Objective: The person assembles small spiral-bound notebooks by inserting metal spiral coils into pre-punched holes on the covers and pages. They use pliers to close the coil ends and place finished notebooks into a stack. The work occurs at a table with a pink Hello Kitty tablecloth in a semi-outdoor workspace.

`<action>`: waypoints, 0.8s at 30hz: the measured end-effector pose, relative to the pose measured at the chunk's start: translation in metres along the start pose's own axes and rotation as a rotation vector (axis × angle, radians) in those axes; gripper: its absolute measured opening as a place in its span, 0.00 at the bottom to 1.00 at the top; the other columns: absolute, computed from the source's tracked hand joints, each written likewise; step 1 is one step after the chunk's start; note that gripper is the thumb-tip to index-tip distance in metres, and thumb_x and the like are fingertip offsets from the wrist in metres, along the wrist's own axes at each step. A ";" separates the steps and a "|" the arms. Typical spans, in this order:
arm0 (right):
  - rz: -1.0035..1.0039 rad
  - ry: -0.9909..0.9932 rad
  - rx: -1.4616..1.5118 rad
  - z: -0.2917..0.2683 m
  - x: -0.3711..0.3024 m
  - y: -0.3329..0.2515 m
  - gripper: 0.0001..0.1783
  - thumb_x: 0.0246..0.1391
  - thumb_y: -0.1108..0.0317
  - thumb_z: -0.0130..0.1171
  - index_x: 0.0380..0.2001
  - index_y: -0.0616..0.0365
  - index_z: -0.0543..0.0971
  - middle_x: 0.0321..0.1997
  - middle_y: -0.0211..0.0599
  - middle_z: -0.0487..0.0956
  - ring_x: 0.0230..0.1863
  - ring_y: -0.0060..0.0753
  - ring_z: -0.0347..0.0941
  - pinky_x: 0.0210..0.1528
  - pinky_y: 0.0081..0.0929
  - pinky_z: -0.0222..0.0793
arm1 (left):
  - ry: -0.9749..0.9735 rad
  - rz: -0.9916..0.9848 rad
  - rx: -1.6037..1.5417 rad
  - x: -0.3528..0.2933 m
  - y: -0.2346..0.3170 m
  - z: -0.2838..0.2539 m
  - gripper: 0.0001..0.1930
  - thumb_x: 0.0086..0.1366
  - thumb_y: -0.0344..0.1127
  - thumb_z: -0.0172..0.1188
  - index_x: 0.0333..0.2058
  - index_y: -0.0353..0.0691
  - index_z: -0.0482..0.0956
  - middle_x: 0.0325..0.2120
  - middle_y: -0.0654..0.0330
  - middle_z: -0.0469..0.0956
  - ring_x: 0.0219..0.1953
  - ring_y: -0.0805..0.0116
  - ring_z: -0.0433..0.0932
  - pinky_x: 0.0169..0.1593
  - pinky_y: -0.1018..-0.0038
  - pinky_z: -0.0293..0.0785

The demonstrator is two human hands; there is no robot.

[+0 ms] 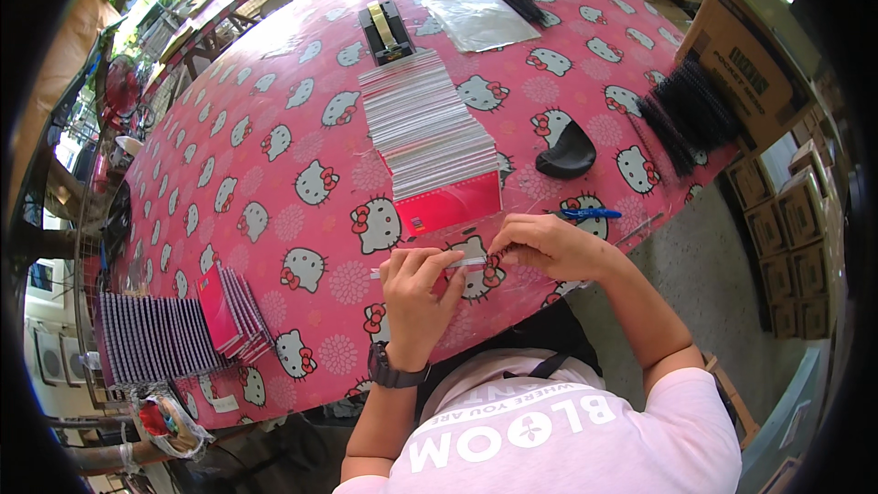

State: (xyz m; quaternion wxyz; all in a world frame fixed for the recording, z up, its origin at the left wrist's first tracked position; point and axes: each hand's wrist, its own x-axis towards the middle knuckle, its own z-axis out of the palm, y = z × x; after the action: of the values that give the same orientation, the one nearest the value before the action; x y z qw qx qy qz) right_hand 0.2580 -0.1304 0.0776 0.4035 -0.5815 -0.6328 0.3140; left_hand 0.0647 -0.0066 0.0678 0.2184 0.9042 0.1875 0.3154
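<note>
1. We have the notebook (pixel 473 262) between our two hands, low over the near part of the worktop (pixel 352 185), just below the leaning pile (pixel 430 142).
2. Our left hand (pixel 419 293) grips it, fingers folded over its upper edge, thumb on the near side.
3. Our right hand (pixel 551 247) is at its right end, fingertips drawn together; we cannot tell whether they pinch anything, so small is the gap.
4. If our left grip slackens, we judge that the pages could slip out of line, and anything fed in from the right end could snag or bend.
5. A forward push of our knuckles could set the pile sliding, since it leans and lies close. A swing of our right wrist could knock the pen (pixel 593 213) just beyond it.
6. The notebook's long axis runs left to right, across our body, its pale edge facing up; we cannot tell which end is its top.
</note>
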 end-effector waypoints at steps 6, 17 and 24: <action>-0.069 0.210 -0.130 0.007 0.001 -0.011 0.16 0.53 0.74 0.57 0.46 0.60 0.73 0.33 0.44 0.77 0.34 0.45 0.76 0.37 0.33 0.71 | -0.024 0.036 0.049 0.003 0.010 0.000 0.15 0.48 0.33 0.67 0.37 0.46 0.80 0.30 0.65 0.76 0.36 0.64 0.72 0.43 0.67 0.62; 0.096 0.580 -0.511 -0.040 -0.004 0.032 0.34 0.45 0.56 0.66 0.55 0.53 0.68 0.55 0.49 0.71 0.53 0.50 0.68 0.55 0.42 0.64 | -0.134 0.101 0.030 0.001 0.012 -0.003 0.10 0.54 0.39 0.63 0.34 0.45 0.78 0.33 0.64 0.78 0.38 0.65 0.74 0.43 0.67 0.61; 0.496 0.486 -0.734 -0.068 -0.036 0.100 0.44 0.28 0.44 0.73 0.51 0.51 0.71 0.65 0.52 0.59 0.62 0.56 0.58 0.59 0.54 0.57 | -0.182 0.155 0.039 -0.003 0.004 0.001 0.09 0.56 0.39 0.62 0.36 0.48 0.79 0.37 0.66 0.79 0.37 0.68 0.75 0.43 0.69 0.62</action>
State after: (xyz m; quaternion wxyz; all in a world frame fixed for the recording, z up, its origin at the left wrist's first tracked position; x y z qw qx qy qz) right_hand 0.3655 -0.1579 0.0182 0.2213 -0.8741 -0.4322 0.0129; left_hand 0.0642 -0.0112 0.0675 0.1920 0.9450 0.1024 0.2441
